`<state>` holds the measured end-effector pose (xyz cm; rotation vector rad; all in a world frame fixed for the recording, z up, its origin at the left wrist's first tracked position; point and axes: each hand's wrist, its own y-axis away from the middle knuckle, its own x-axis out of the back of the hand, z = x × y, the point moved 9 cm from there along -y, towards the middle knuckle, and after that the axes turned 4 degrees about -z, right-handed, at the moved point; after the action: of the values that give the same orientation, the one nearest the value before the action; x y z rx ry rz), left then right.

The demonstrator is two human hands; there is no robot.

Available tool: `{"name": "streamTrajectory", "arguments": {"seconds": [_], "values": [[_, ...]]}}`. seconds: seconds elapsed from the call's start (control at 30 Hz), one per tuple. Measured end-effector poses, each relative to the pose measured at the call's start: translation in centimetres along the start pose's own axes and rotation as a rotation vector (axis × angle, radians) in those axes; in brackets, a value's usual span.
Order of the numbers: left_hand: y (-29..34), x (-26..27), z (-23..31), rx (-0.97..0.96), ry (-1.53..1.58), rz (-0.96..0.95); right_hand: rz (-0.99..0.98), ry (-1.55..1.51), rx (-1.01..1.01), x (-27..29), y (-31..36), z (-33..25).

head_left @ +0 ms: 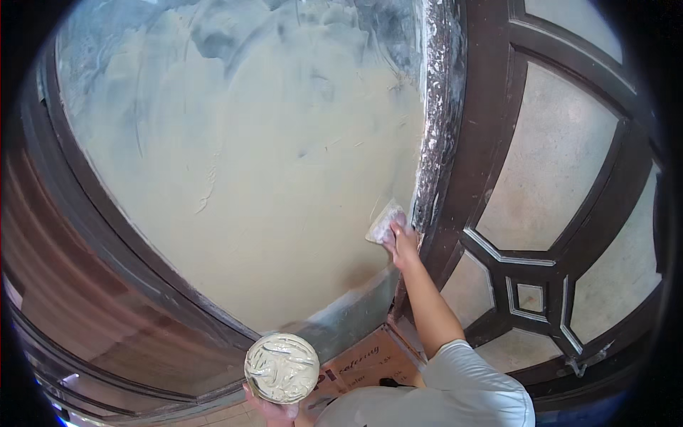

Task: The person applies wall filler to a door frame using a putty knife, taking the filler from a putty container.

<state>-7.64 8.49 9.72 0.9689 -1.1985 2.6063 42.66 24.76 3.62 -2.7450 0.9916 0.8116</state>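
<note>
My right hand (403, 247) is closed round a putty knife (385, 222) whose wide blade lies against the wall (284, 178), near its right edge. Cream-coloured filler coats most of that wall, thinning to bluish-grey streaks toward the top and along the bottom strip. Low in front of me, my left hand (270, 408) grips a round tub (282, 368) from below and the side. Thick cream filler with ridged swirls fills the tub to near its rim. Part of the left hand's fingers is hidden by the tub.
A dark, paint-flecked post (435, 107) borders the wall on the right, beside a brown panelled door (548, 160) with a metal latch (580, 366). Dark brown framing (128, 220) runs along the left. Below the wall, flattened cardboard (370, 359) lies on the floor.
</note>
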Motion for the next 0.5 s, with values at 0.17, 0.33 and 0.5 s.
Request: {"name": "streamTrajectory", "arguments": {"seconds": [0.17, 0.33, 0.5], "values": [[-1.8, 0.3, 1.9, -0.044, 0.271, 0.155, 0.24, -0.098, -0.313, 8.0, 3.3, 10.2], [0.4, -0.5, -1.0, -0.014, 0.308, 0.099, -0.08, -0.179, 0.074, -3.5, 2.3, -2.0], [-3.1, 0.6, 4.0, -0.096, -0.096, 0.067, -0.023, -0.134, 0.068, -3.3, 1.5, -1.3]]}}
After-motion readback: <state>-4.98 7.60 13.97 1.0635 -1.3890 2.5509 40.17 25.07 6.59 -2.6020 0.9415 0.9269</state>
